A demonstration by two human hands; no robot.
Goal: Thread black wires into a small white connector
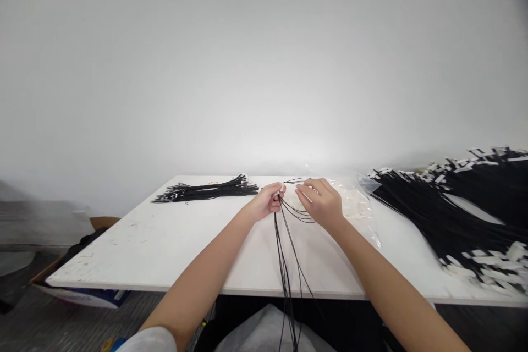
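Note:
My left hand (266, 202) is closed around several thin black cables (284, 264) above the middle of the white table. A small white piece shows at its fingertips, too small to name. From this hand the long ends hang down over the table's front edge towards my lap. Other stretches of the same cables curve across to my right hand (324, 202), whose fingers are bent round them. Exactly how the right fingers grip is partly hidden. Behind and left of my hands lies a loose bundle of black cables (206, 190).
On the right of the white table (165, 253) lie large piles of black cables (421, 209) with white ends. A clear plastic bag (363, 214) lies flat beside my right hand. A wall (264, 66) stands behind. An open cardboard box (82, 294) sits on the floor at left.

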